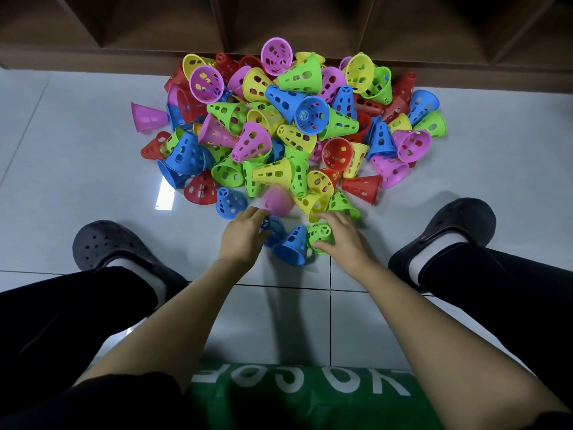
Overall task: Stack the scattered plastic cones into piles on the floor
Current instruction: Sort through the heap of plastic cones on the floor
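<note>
The heap of plastic cones [288,119] lies on the tiled floor [77,169], pushed up against the wooden unit [279,23] at the floor's far edge: pink, yellow, green, blue and red, tipped every way and tangled together. No stacked pile shows anywhere, so the work looks to be at its very start.

Both hands are at the near edge of the heap, between the person's dark shoes [105,243]. The left hand [245,235] has its grip curled onto a small blue cone [274,228], fingers wrapped over its narrow end. The right hand [339,238] holds a green cone [319,235], fingers over the top and thumb under the rim, with the narrow end turned toward the camera. A second blue cone [291,249] lies on its side between the two, touching the green one. Just beyond the left fingers a pink cone [277,201] is blurred — whether it rests or rolls cannot be told.

The step in hand seems to be picking the first pair. The next move would call for turning both cones the same way, wide rim down, and slipping one over the other — then setting that starter on bare floor near the shoes, well apart from the heap.
</note>
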